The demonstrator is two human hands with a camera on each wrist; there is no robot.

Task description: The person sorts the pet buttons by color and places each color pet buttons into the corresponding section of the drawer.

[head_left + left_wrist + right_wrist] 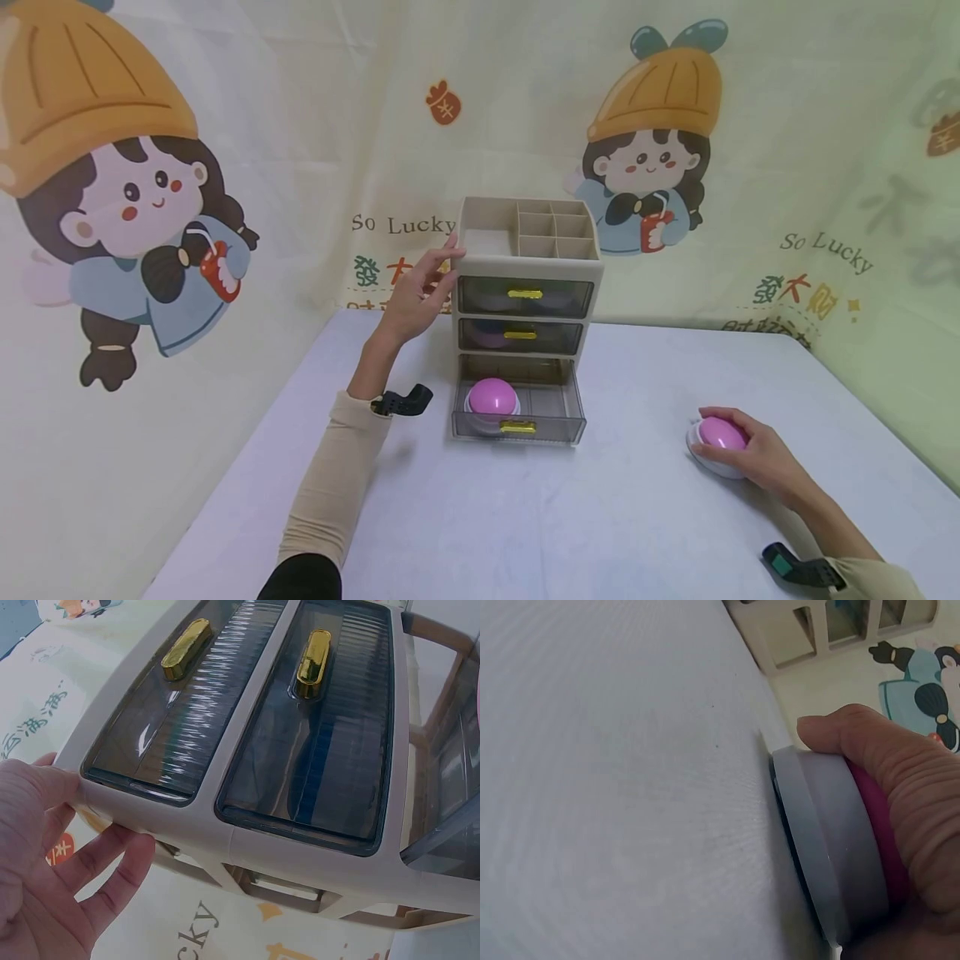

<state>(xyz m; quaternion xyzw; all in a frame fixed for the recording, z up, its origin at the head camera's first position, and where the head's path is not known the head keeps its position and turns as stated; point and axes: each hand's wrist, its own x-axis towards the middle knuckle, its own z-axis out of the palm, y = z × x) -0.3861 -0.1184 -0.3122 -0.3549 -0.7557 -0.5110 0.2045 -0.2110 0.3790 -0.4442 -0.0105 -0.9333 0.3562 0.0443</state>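
A beige desktop drawer organizer (529, 268) stands upright on the table. My left hand (417, 293) touches its upper left side with fingers extended; the left wrist view shows the fingertips (139, 846) against the beige frame. The bottom drawer (551, 404) is pulled out, and a pink-domed round button with a white base (492, 396) sits in its left part. Off to the right, my right hand (757, 454) grips a second pink-domed button (722, 433), thumb and fingers around its white rim (832, 832). That button is at the tabletop, its base edge tilted in the right wrist view.
Two closed smoky drawers with gold handles (525, 293) are above the pulled-out one. Open compartments (555, 225) form the organizer's top. A white cloth covers the table (630, 517); a printed cartoon curtain (517, 100) hangs behind and at the sides.
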